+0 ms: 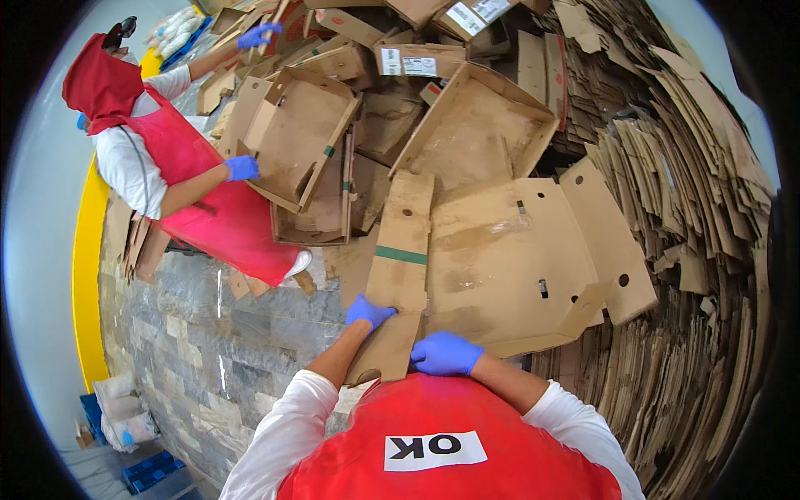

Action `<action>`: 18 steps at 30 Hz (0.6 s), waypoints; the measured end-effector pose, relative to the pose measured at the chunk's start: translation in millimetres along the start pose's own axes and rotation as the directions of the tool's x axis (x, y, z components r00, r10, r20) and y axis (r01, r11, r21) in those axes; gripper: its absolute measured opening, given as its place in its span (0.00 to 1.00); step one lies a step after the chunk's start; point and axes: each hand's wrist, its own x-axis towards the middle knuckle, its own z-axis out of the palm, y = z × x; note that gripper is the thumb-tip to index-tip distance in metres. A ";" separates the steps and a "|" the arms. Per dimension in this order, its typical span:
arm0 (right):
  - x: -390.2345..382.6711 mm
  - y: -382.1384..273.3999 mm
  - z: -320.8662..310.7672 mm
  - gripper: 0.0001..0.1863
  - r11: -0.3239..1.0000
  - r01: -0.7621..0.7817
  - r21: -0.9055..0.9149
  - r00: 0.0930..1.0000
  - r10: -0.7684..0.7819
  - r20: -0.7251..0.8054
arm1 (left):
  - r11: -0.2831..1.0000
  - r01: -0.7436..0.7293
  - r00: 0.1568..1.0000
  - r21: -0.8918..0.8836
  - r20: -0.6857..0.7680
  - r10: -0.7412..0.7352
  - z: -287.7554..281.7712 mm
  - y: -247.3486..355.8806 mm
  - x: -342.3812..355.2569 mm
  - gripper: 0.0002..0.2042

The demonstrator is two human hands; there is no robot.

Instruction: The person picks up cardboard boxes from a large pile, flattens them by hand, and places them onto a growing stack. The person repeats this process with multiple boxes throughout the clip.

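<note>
A partly flattened cardboard box [508, 258] with cut holes spreads out before me, its long side flap [402, 217] crossed by green tape. My left hand [368, 313], in a blue glove, is closed on the edge of that flap near its lower end. My right hand [442, 353], gloved the same, curls its fingers on the box's near edge just right of the flap; some fingertips are hidden. Beyond them, an open cardboard tray [471, 125] leans in the heap.
Tall stacks of flattened cardboard [683, 167] fill the right. A co-worker [167, 167] in a red apron handles another box [304, 125] at the left. A heap of cartons lies ahead. Tiled floor [192, 333], a yellow barrier [87, 308] and white sacks [121, 408] are on the left.
</note>
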 end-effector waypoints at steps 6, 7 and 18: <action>-94.4 32.0 -47.9 0.26 0.970 -0.155 0.187 0.903 0.216 -0.371 | 0.998 0.041 0.996 0.043 -0.081 -0.038 -1.0 2.3 0.1 0.47; -120.7 41.1 -80.0 0.27 0.923 -0.261 0.282 0.847 0.359 -0.392 | 0.999 0.031 0.996 0.029 -0.088 -0.029 -0.3 1.2 -1.4 0.46; -384.0 286.0 -124.7 0.31 0.311 -0.837 0.450 -0.067 0.759 -0.648 | 0.999 -0.047 0.992 -0.002 -0.117 0.046 -0.5 4.3 -3.6 0.42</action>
